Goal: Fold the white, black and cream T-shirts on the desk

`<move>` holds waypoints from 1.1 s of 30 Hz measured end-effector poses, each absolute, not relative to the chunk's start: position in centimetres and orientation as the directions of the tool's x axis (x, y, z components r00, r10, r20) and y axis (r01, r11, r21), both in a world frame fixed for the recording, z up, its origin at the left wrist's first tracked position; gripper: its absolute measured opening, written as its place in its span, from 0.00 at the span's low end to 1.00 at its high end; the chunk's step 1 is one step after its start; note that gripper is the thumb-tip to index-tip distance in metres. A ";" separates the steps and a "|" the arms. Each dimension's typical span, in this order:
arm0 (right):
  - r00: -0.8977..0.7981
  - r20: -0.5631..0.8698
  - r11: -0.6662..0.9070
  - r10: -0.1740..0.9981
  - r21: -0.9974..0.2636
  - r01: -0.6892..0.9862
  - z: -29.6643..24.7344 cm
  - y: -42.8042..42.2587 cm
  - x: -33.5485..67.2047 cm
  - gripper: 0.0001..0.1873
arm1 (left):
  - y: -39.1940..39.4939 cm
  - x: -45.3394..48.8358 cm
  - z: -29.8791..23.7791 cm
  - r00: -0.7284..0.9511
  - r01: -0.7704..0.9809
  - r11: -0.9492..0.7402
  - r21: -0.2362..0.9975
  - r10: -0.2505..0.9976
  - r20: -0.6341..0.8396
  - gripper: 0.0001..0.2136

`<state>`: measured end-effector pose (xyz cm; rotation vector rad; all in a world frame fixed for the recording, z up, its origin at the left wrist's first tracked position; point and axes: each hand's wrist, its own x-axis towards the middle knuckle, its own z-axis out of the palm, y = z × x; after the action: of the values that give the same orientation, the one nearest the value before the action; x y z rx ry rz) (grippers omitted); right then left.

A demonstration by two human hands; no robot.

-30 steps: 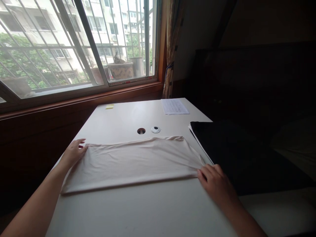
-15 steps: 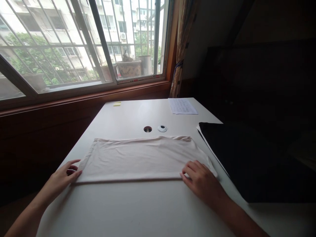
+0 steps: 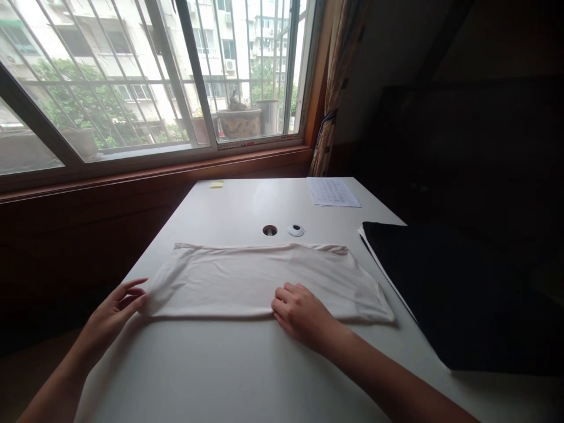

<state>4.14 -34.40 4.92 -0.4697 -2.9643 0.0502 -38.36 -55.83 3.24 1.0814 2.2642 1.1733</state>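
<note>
A pale pink folded cloth [image 3: 247, 276] lies flat across the white table [image 3: 229, 370]. My left hand [image 3: 115, 306] is at the cloth's near left corner, fingers spread and touching its edge, holding nothing. My right hand [image 3: 302, 313] rests palm down on the cloth's near edge around its middle, fingers slightly curled and pressing on the fabric.
A black sheet or folder [image 3: 458, 288] covers the table's right side. A printed paper [image 3: 332, 192] and a yellow sticky note [image 3: 216, 184] lie at the far edge. A cable hole [image 3: 269, 230] and its white cap [image 3: 296, 230] sit beyond the cloth. A window is behind.
My right hand slid left along the cloth's near edge from the right corner to the middle. My left hand dropped from the far left corner to the near left corner.
</note>
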 end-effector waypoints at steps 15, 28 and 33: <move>-0.826 0.309 0.867 0.471 -0.335 0.369 5.0 -26.9 -5.7 0.09 | -54.0 -38.3 3.0 -0.580 0.639 0.389 0.664 0.810 0.084 0.37; -0.795 0.241 0.827 0.557 -0.251 0.503 3.0 -23.6 -11.7 0.10 | -44.7 -41.7 3.4 -0.251 0.953 0.175 0.245 0.911 0.327 0.20; -0.814 0.294 0.864 0.502 -0.210 0.457 3.1 -23.9 -11.4 0.08 | -39.9 -41.5 3.7 -0.093 0.992 0.067 0.107 0.960 0.264 0.19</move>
<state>-11.37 -23.86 3.05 -0.7158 -2.6962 0.1847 -41.51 -39.91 3.66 2.1931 2.3802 0.4264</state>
